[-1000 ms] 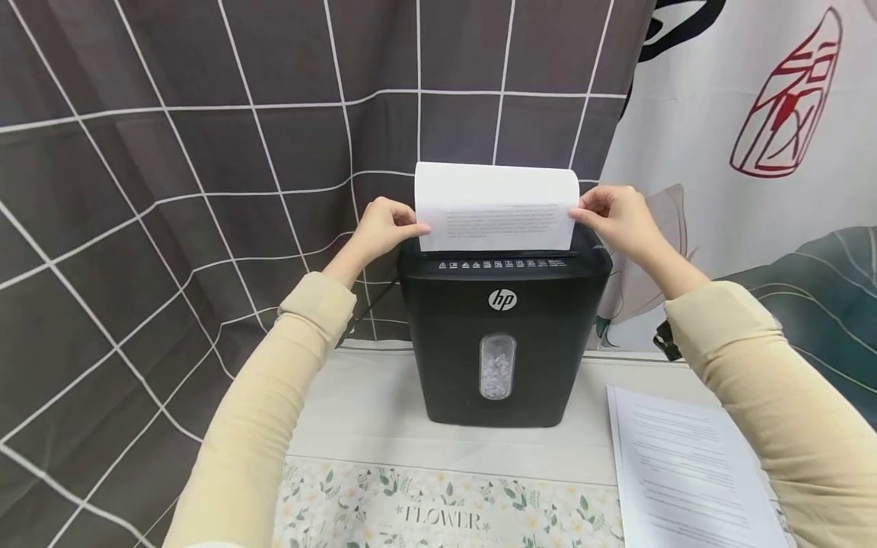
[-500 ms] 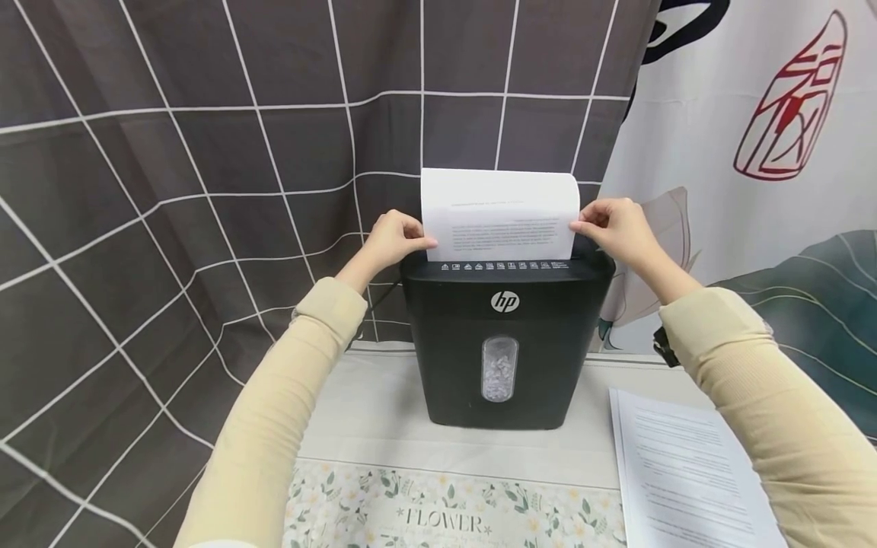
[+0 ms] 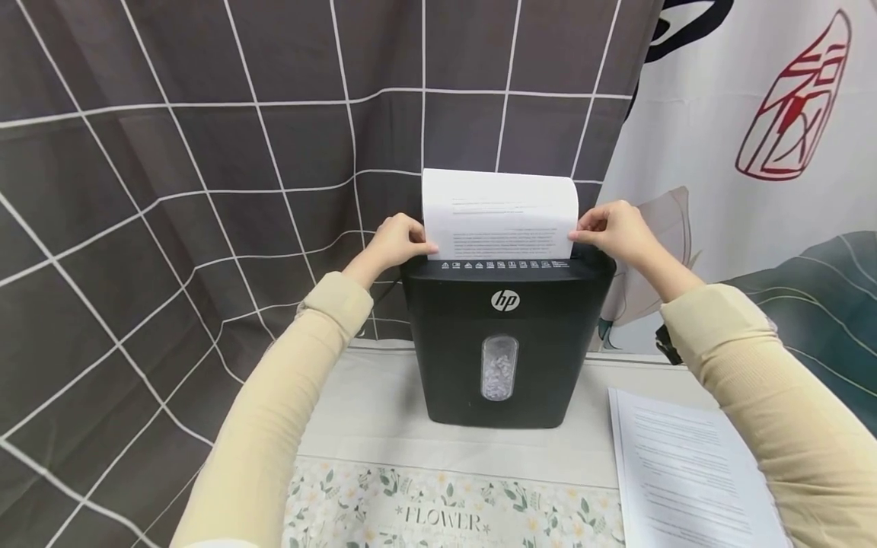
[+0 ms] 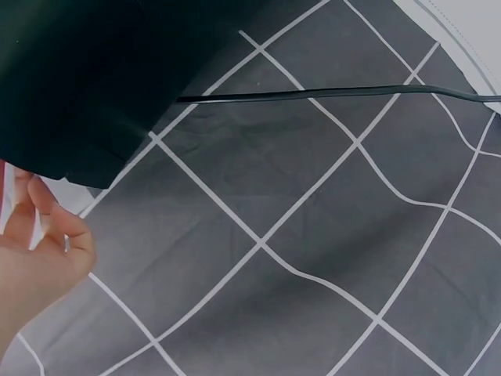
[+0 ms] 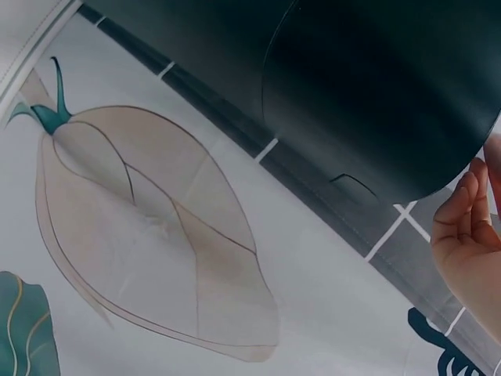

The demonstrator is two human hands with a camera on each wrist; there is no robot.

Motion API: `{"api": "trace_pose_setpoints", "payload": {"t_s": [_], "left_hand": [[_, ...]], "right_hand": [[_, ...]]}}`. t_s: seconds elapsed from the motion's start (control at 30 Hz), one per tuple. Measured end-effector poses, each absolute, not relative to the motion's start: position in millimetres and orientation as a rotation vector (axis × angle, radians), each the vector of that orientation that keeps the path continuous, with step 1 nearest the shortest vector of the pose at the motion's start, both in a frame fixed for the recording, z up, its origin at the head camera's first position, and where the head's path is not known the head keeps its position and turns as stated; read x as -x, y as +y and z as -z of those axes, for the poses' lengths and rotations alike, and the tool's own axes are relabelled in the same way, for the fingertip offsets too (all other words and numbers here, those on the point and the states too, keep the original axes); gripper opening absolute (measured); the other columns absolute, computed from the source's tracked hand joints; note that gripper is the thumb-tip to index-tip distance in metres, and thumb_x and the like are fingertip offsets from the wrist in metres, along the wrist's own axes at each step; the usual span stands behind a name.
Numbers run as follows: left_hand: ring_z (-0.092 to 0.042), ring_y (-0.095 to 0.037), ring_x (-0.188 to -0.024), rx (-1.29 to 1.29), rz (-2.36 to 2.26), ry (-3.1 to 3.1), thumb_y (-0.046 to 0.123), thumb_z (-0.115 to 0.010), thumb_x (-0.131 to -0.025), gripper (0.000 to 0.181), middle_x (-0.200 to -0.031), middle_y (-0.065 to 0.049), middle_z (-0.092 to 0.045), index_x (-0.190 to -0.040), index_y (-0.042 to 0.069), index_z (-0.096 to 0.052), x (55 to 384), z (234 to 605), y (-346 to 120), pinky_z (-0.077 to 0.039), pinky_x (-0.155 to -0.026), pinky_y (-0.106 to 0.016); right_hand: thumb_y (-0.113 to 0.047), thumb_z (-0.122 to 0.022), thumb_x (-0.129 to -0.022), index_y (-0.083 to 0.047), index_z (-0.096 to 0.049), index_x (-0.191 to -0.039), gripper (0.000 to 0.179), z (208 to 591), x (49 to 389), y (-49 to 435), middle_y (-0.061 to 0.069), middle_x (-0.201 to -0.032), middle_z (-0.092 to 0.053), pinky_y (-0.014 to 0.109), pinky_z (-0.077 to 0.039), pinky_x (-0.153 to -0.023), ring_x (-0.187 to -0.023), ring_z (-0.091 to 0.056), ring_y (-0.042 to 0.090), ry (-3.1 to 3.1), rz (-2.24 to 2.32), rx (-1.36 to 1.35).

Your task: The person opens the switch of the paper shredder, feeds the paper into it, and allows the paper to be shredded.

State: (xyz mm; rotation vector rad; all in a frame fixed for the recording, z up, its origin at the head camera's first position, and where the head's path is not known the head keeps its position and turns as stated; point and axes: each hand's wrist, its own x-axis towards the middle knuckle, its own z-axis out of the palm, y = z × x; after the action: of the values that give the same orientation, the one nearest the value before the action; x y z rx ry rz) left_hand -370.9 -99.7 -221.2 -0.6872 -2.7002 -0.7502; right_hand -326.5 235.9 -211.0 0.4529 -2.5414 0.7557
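A sheet of printed paper [image 3: 500,209] stands over the top of a black HP paper shredder [image 3: 452,342], its upper part curling backward. Its lower edge meets the slot area just behind the row of icons; how far it reaches inside is hidden. My left hand [image 3: 400,240] pinches the sheet's left edge between thumb and fingers. On the opposite edge, my right hand [image 3: 622,230] pinches it likewise. Both wrist views show the hands close to the shredder's dark body, the left hand [image 4: 48,254] at the left border and the right hand [image 5: 470,243] at the right border.
A stack of printed sheets [image 3: 692,472] lies on the table right of the shredder. Paper shreds show through the shredder's window [image 3: 499,368]. A black cord [image 4: 329,93] runs from the shredder past the grey checked curtain [image 3: 205,152]. A flowered mat [image 3: 445,502] lies in front.
Both hands have lowered the sheet toward the shredder's top, so its lower edge now sits at the slot. More printed lines show on the sheet's face. The hands keep their pinch throughout.
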Motion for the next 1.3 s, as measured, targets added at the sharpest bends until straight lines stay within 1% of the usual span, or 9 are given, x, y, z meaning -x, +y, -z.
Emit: {"api": "trace_pose_setpoints", "payload": {"t_s": [0.17, 0.3, 0.47, 0.53, 0.73, 0.93, 1.03, 1.17, 1.3], "left_hand": [[-0.047, -0.014, -0.065, 0.69, 0.708, -2.743, 0.022, -0.073, -0.082, 0.023, -0.07, -0.01, -0.066, -0.076, 0.0, -0.07, 371.9, 222.2, -98.7, -0.033, -0.059, -0.021], [-0.047, -0.014, -0.065, 0.689, 0.706, -2.778, 0.022, -0.073, -0.082, 0.024, -0.071, -0.011, -0.067, -0.076, -0.001, -0.07, 371.3, 223.6, -98.0, -0.033, -0.06, -0.021], [-0.05, -0.016, -0.07, 0.684, 0.801, -2.75, 0.023, -0.071, -0.083, 0.029, -0.081, -0.013, -0.066, -0.098, -0.002, -0.068, 371.9, 224.9, -98.6, -0.035, -0.062, -0.021], [-0.05, -0.016, -0.069, 0.691, 0.871, -2.687, 0.023, -0.07, -0.085, 0.031, -0.082, -0.014, -0.064, -0.102, -0.002, -0.066, 373.3, 224.7, -98.6, -0.035, -0.06, -0.021], [-0.049, -0.017, -0.066, 0.669, 0.946, -2.547, 0.017, -0.069, -0.086, 0.021, -0.081, -0.018, -0.067, -0.088, -0.003, -0.07, 373.9, 220.8, -96.0, -0.034, -0.057, -0.021], [-0.052, -0.019, -0.069, 0.562, 0.884, -2.588, 0.019, -0.071, -0.084, 0.021, -0.084, -0.016, -0.07, -0.088, -0.001, -0.073, 371.6, 224.5, -95.4, -0.034, -0.059, -0.023], [-0.051, -0.018, -0.069, 0.526, 0.852, -2.622, 0.022, -0.072, -0.083, 0.023, -0.083, -0.015, -0.07, -0.088, -0.001, -0.073, 371.3, 227.1, -96.0, -0.035, -0.059, -0.023], [-0.054, -0.019, -0.071, 0.512, 0.847, -2.654, 0.023, -0.074, -0.081, 0.024, -0.084, -0.015, -0.07, -0.088, 0.0, -0.072, 371.0, 228.3, -96.1, -0.036, -0.06, -0.022], [-0.059, -0.023, -0.077, 0.524, 0.911, -2.621, 0.02, -0.073, -0.082, 0.024, -0.088, -0.017, -0.07, -0.09, -0.002, -0.071, 371.1, 226.5, -96.2, -0.037, -0.063, -0.022]], "right_hand": [[-0.009, -0.074, -0.079, 0.005, -0.066, -0.075, 0.017, 213.3, 326.6, 237.1, 0.003, -0.058, -0.057, 0.021, -0.031, -0.05, -0.054, -0.041, 0.008, -2.577, -0.733, -0.464], [-0.009, -0.074, -0.079, 0.004, -0.066, -0.074, 0.016, 214.9, 326.9, 237.4, 0.002, -0.058, -0.058, 0.021, -0.031, -0.051, -0.054, -0.042, 0.009, -2.595, -0.71, -0.471], [-0.009, -0.073, -0.079, 0.003, -0.067, -0.073, 0.014, 215.1, 326.4, 236.7, 0.003, -0.059, -0.059, 0.022, -0.032, -0.052, -0.056, -0.044, 0.011, -2.618, -0.692, -0.482], [-0.008, -0.073, -0.079, 0.003, -0.067, -0.073, 0.014, 215.4, 326.1, 236.7, 0.002, -0.059, -0.059, 0.022, -0.032, -0.052, -0.056, -0.044, 0.012, -2.628, -0.688, -0.48], [-0.008, -0.072, -0.08, 0.003, -0.066, -0.074, 0.014, 216.5, 326.6, 236.6, 0.003, -0.059, -0.058, 0.023, -0.031, -0.052, -0.057, -0.043, 0.014, -2.621, -0.693, -0.476], [-0.007, -0.069, -0.081, 0.005, -0.062, -0.075, 0.015, 215.5, 328.4, 233.4, 0.001, -0.058, -0.055, 0.021, -0.031, -0.052, -0.055, -0.042, 0.011, -2.58, -0.755, -0.481], [-0.007, -0.07, -0.082, 0.006, -0.062, -0.076, 0.017, 215.7, 328.5, 231.3, 0.004, -0.06, -0.056, 0.021, -0.031, -0.052, -0.054, -0.042, 0.01, -2.583, -0.743, -0.49], [-0.01, -0.071, -0.082, 0.005, -0.062, -0.074, 0.019, 216.8, 328.4, 230.3, 0.005, -0.061, -0.056, 0.023, -0.032, -0.053, -0.056, -0.042, 0.012, -2.64, -0.7, -0.49], [-0.011, -0.071, -0.082, 0.004, -0.062, -0.075, 0.019, 217.5, 328.6, 230.0, 0.002, -0.06, -0.054, 0.026, -0.033, -0.055, -0.059, -0.043, 0.014, -2.695, -0.693, -0.494]]}}
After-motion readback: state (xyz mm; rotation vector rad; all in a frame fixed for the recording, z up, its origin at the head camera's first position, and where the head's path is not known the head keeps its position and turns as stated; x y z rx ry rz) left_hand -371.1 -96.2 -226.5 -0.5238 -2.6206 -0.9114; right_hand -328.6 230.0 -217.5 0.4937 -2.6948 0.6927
